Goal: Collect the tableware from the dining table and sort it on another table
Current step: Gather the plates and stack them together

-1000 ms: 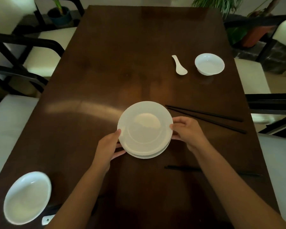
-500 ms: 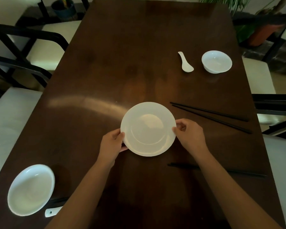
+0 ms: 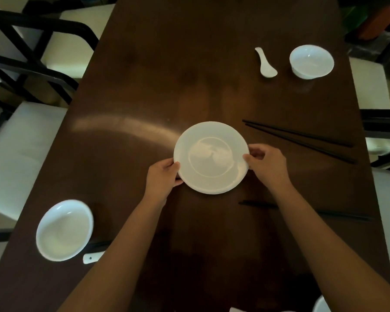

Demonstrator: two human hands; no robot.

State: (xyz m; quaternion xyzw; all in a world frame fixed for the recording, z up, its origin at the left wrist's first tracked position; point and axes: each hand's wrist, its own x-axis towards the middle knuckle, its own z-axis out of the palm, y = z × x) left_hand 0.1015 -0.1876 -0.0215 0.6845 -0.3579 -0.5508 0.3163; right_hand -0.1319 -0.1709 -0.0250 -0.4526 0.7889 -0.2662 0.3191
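The white plate (image 3: 212, 157) is gripped at its left rim by the left hand (image 3: 163, 176) and at its right rim by the right hand (image 3: 268, 164), mid-table (image 3: 144, 86). Black chopsticks (image 3: 300, 140) lie just right; a bowl (image 3: 311, 60) and spoon (image 3: 265, 63) sit far right.

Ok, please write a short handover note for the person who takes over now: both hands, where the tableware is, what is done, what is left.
Left hand and right hand grip opposite edges of the white plates, stacked at the middle of the dining table.
Far right: a small bowl with a white spoon beside it.
Right: chopsticks; a second pair lies partly under the right forearm.
Near left: a bowl with a spoon handle beside it.
Done: plates stacked.
Left: carry everything to the other table, which is not in view, and sort it.
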